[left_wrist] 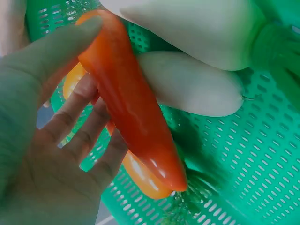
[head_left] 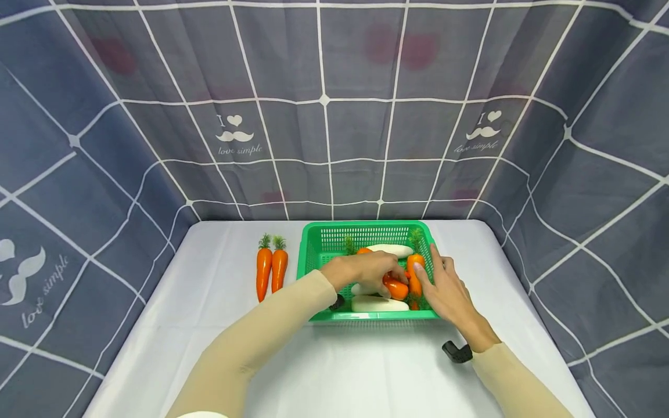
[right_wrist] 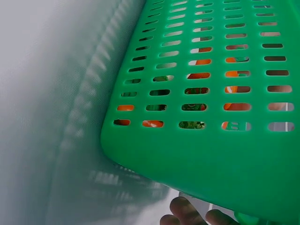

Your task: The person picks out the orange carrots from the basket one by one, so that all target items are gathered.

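Observation:
Inside the green basket (head_left: 316,232), my left hand (head_left: 363,271) pinches an orange carrot (left_wrist: 136,103), thumb pressed on its thick end. Another carrot (left_wrist: 145,178) lies beneath it in the left wrist view. At the basket's right rim rests my right hand (head_left: 446,287), fingers extended, thumb toward the inside; its fingertips (right_wrist: 185,211) show past the basket's edge in the right wrist view. An upright-lying carrot (head_left: 416,270) sits beside that thumb. White radishes lie around them, one (head_left: 392,249) at the back and one (head_left: 378,303) along the front.
Two carrots (head_left: 263,273) with green tops lie side by side on the white tablecloth (head_left: 225,249), left of the basket. A grey checked curtain (head_left: 355,133) closes off the back and both sides. A black wrist mount (head_left: 457,352) sits by the right wrist.

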Action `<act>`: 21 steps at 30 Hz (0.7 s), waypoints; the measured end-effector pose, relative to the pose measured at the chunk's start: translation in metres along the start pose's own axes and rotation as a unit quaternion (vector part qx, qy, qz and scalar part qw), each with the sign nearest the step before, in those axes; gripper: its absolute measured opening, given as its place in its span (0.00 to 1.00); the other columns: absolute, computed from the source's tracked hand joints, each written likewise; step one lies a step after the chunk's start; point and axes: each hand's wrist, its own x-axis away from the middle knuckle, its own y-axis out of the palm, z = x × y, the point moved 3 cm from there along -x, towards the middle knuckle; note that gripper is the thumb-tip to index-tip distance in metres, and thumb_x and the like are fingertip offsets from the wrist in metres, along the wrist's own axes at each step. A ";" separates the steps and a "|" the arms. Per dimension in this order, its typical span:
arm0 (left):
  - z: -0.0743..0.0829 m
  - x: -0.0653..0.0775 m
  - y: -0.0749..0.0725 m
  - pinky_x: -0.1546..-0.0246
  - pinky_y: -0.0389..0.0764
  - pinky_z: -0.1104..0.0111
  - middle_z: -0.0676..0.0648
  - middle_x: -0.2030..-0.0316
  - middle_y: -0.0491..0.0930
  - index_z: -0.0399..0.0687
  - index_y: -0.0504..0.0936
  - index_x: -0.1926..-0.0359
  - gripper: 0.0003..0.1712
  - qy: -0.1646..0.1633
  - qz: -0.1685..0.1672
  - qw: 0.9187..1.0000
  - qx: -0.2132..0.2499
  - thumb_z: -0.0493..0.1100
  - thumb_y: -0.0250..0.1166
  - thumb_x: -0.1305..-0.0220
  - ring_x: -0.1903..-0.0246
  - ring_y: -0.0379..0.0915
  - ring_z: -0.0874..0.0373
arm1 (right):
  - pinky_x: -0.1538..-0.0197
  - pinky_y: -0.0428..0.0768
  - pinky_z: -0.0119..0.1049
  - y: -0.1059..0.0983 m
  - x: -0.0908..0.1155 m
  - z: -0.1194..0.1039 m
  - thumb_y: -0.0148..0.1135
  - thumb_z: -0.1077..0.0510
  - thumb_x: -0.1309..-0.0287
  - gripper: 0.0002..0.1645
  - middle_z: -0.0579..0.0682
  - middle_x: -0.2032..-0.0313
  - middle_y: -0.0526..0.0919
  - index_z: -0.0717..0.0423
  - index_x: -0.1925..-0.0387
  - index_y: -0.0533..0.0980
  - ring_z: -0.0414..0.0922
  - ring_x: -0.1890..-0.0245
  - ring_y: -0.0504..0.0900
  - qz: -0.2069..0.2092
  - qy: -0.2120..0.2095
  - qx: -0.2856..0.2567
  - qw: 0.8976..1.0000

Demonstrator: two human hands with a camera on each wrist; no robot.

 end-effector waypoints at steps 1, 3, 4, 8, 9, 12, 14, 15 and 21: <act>0.000 -0.001 0.000 0.31 0.83 0.74 0.55 0.34 0.91 0.55 0.91 0.28 0.29 0.001 0.000 1.000 0.004 0.43 0.85 0.27 0.34 0.83 0.61 | 0.53 0.90 0.63 0.000 0.000 0.000 0.39 0.23 0.09 0.57 0.75 0.18 0.65 0.50 0.02 0.38 0.71 0.47 0.91 0.001 0.000 0.001 1.000; 0.000 -0.002 -0.001 0.32 0.83 0.75 0.55 0.36 0.92 0.55 0.91 0.29 0.27 0.002 0.002 1.000 0.004 0.43 0.84 0.26 0.35 0.84 0.61 | 0.54 0.90 0.64 -0.001 -0.001 0.000 0.39 0.23 0.09 0.57 0.75 0.18 0.64 0.50 0.02 0.38 0.72 0.47 0.91 0.002 0.000 0.002 1.000; 0.001 -0.002 -0.001 0.32 0.83 0.75 0.55 0.37 0.92 0.54 0.92 0.30 0.26 0.002 0.002 1.000 0.006 0.43 0.84 0.26 0.36 0.84 0.61 | 0.53 0.90 0.64 -0.001 -0.001 0.000 0.39 0.23 0.09 0.57 0.76 0.18 0.64 0.50 0.02 0.38 0.72 0.46 0.91 0.002 0.000 0.002 1.000; 0.002 -0.003 0.000 0.35 0.84 0.76 0.55 0.39 0.93 0.54 0.92 0.32 0.23 0.015 0.007 1.000 0.011 0.41 0.82 0.25 0.39 0.86 0.62 | 0.55 0.90 0.63 0.000 0.000 0.000 0.40 0.22 0.10 0.58 0.77 0.18 0.64 0.50 0.02 0.38 0.73 0.46 0.91 0.001 -0.003 0.003 1.000; 0.003 -0.003 0.000 0.36 0.84 0.76 0.54 0.40 0.93 0.54 0.92 0.32 0.23 0.018 0.008 1.000 0.012 0.41 0.82 0.25 0.40 0.87 0.61 | 0.55 0.90 0.62 0.000 0.001 0.000 0.40 0.22 0.10 0.58 0.77 0.18 0.64 0.50 0.02 0.38 0.73 0.47 0.91 0.002 -0.003 0.003 1.000; 0.004 -0.003 0.001 0.39 0.84 0.76 0.54 0.41 0.93 0.55 0.91 0.32 0.24 0.021 0.005 1.000 -0.001 0.41 0.83 0.25 0.43 0.86 0.61 | 0.55 0.90 0.63 0.000 0.001 0.001 0.40 0.22 0.10 0.58 0.77 0.18 0.65 0.51 0.02 0.38 0.73 0.46 0.90 0.005 -0.003 0.005 1.000; 0.005 -0.002 0.001 0.40 0.83 0.76 0.54 0.41 0.93 0.56 0.90 0.30 0.26 0.020 0.002 1.000 -0.007 0.41 0.83 0.25 0.44 0.85 0.61 | 0.53 0.90 0.64 0.000 0.001 0.002 0.40 0.22 0.10 0.58 0.77 0.19 0.65 0.50 0.02 0.38 0.73 0.46 0.90 0.005 -0.002 0.006 1.000; 0.005 -0.002 0.001 0.41 0.83 0.75 0.54 0.41 0.92 0.55 0.90 0.30 0.26 0.020 0.000 1.000 -0.008 0.42 0.83 0.25 0.45 0.84 0.61 | 0.53 0.90 0.64 -0.001 0.001 0.002 0.40 0.22 0.10 0.58 0.77 0.19 0.65 0.50 0.02 0.38 0.73 0.46 0.90 0.004 -0.003 0.006 1.000; 0.002 -0.001 0.000 0.39 0.84 0.74 0.54 0.39 0.93 0.56 0.89 0.28 0.27 0.021 -0.002 1.000 -0.015 0.43 0.82 0.24 0.45 0.84 0.62 | 0.52 0.90 0.65 -0.001 -0.001 0.000 0.40 0.22 0.10 0.59 0.77 0.19 0.65 0.51 0.02 0.37 0.72 0.47 0.90 0.002 -0.004 0.004 1.000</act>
